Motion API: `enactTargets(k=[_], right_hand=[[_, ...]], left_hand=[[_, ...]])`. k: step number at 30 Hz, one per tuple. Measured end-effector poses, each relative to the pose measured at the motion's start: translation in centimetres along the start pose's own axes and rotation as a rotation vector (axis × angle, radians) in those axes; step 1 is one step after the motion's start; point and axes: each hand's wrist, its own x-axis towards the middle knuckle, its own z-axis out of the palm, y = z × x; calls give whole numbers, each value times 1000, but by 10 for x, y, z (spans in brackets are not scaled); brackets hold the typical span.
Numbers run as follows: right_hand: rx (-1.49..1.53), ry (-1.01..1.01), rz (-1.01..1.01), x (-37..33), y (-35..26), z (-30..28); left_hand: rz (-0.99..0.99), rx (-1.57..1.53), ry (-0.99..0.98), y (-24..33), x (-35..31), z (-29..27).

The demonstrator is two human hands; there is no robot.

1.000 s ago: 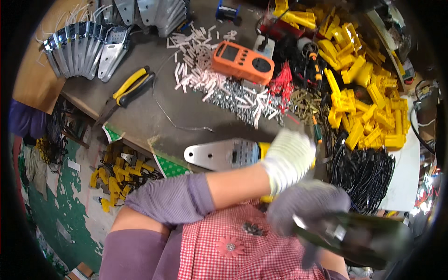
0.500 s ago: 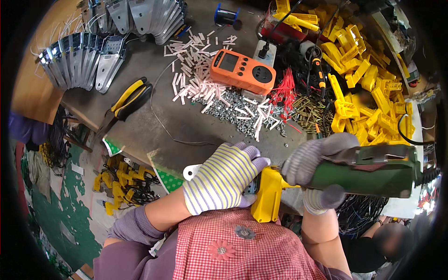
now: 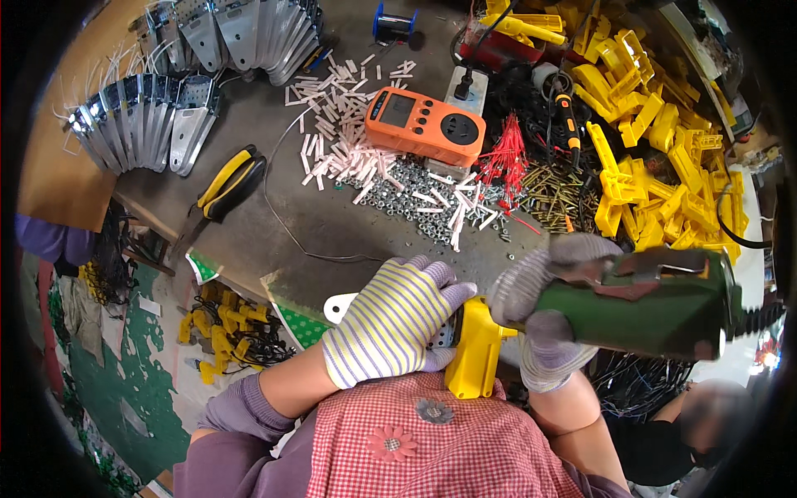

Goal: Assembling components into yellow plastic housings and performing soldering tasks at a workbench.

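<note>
My left hand (image 3: 390,319), in a striped glove, is closed over a metal plate, whose pale rounded end with a hole (image 3: 336,308) sticks out on the left. At its fingertips the plate meets a yellow plastic housing (image 3: 475,349), held against the table edge in front of my apron. My right hand (image 3: 544,311), also gloved, grips a green power screwdriver (image 3: 643,303) lying nearly level, its body pointing off to the right. The tool's front end is at the right side of the housing; my fingers hide its tip, so contact cannot be made out.
An orange meter (image 3: 425,124) lies beyond my hands among white sleeves (image 3: 332,137), nuts (image 3: 407,195), brass screws (image 3: 552,199) and red wires (image 3: 508,158). Yellow housings (image 3: 656,158) pile up at right. Pliers (image 3: 224,187) and metal plates (image 3: 145,116) are left. Another person (image 3: 664,440) sits lower right.
My right hand and the screwdriver have shifted slightly left, closer to the yellow housing, and the tool has tilted a little. My left hand keeps its hold with almost no movement.
</note>
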Motion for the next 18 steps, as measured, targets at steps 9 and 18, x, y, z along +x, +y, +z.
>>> enactTargets(k=[9,18], right_hand=[[390,12,-347,10,-76,-76],[766,268,-326,-41,-43,-205]], left_hand=[[79,71,-13,17,13,-24],[337,144,29,95,76,7]])
